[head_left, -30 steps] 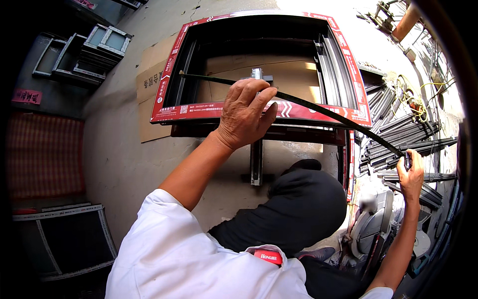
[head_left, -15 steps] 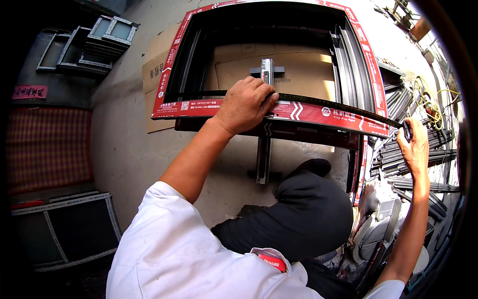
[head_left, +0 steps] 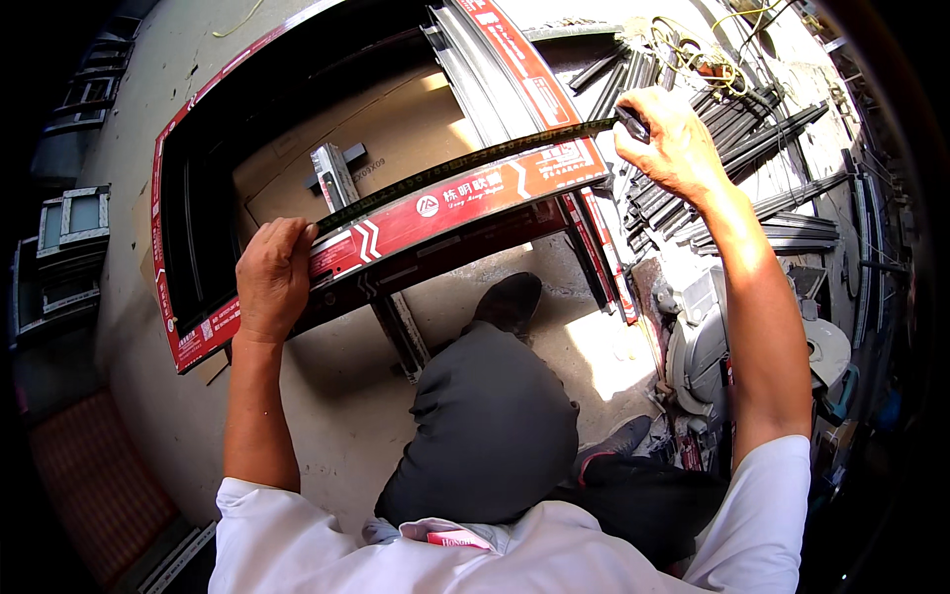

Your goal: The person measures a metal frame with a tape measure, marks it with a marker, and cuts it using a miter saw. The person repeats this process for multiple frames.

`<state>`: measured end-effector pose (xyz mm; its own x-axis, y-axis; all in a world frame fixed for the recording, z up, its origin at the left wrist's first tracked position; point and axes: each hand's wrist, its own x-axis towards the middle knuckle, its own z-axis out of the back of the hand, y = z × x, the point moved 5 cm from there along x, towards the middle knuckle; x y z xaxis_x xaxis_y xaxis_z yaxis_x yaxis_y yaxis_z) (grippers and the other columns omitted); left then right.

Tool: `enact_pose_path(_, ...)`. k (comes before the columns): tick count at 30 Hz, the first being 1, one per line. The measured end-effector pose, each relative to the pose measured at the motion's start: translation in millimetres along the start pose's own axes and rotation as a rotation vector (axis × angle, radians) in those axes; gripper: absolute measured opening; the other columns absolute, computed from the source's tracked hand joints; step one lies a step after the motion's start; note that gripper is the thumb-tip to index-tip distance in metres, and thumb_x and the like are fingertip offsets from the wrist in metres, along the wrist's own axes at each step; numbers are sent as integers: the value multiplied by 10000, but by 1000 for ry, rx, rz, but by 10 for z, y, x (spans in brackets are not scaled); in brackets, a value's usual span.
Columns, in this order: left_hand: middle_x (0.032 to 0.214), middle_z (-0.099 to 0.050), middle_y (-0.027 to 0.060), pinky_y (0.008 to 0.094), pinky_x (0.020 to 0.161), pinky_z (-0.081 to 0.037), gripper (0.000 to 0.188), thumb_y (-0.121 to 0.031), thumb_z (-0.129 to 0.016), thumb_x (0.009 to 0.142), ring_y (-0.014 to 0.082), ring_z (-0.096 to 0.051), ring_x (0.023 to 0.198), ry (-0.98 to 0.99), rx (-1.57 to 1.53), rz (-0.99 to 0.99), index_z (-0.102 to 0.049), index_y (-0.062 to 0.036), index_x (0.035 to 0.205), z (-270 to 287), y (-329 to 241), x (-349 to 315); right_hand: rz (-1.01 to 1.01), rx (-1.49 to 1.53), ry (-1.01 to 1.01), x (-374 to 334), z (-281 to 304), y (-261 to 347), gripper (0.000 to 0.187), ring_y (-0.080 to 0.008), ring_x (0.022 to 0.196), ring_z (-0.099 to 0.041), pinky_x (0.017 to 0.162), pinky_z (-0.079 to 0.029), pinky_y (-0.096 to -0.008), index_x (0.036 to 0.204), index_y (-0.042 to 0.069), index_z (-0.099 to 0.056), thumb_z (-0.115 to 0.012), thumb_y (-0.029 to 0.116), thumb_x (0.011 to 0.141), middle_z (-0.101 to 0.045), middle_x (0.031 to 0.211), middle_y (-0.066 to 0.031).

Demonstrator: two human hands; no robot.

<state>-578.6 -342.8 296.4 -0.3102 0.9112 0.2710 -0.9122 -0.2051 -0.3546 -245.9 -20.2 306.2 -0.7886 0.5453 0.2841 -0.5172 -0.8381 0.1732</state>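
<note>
A dark tape measure blade (head_left: 475,160) stretches along the near edge of a large window frame (head_left: 416,213), whose outer faces carry red printed film. My right hand (head_left: 673,144) is closed round the tape's dark case (head_left: 631,124), just past the frame's right corner. On the near rail, left of its middle, my left hand (head_left: 275,277) has its fingers curled over the rail by the blade's left end. Those fingertips are partly hidden. Beneath the frame a metal stand (head_left: 336,178) shows through the opening.
Cardboard (head_left: 386,134) lies under the frame. Dark metal profiles (head_left: 732,148) and a yellow cable (head_left: 693,49) lie at the right, with a grey cutting machine (head_left: 698,337) nearer me. Small glazed panels (head_left: 74,223) are stacked at the left. My knee (head_left: 485,416) is close to the frame.
The view has swung to the right. My left hand has moved along the rail and turned more upright. My right hand still holds the tape case beyond the right corner.
</note>
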Motion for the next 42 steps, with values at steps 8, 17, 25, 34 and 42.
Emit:
enact_pose_path(8,908,-696,135,404,775,-543,80,-110,-680,1019,331,-671,842,8,5,39,-676,-30,1020,-61,49,-16,-49,-49,37,34,-86,-47,388,-327,1030,-632,947,-542,-465,1193,131,-705,-729,372,889,-666,1034,-104)
enact_pose_path(17,902,-672,134,391,763,-526,76,-98,-673,1027,312,-650,823,12,-24,63,-663,-22,1030,-108,133,-38,-1,-4,-15,53,-95,-36,381,-332,994,-622,923,-527,-456,1198,116,-706,-733,345,895,-661,1017,-123)
enact_pose_path(25,874,-641,129,386,742,-509,86,-91,-657,1041,297,-626,794,15,-42,56,-659,-7,1023,-122,166,-45,-25,35,51,84,-43,11,363,-346,987,-644,882,-527,-460,1181,109,-708,-720,356,914,-663,993,-138)
enact_pose_path(34,860,-621,115,385,743,-487,93,-91,-646,1047,290,-589,805,11,-52,47,-652,-15,994,-148,171,-36,-32,28,64,80,-38,-11,360,-340,947,-645,862,-531,-451,1167,108,-719,-712,370,919,-665,967,-130)
enact_pose_path(42,850,-620,97,383,809,-469,84,-75,-648,1042,280,-575,845,9,-24,37,-654,-17,981,-127,125,-5,-40,71,28,69,-17,31,321,-321,924,-652,844,-527,-436,1114,90,-739,-724,339,912,-666,930,-124)
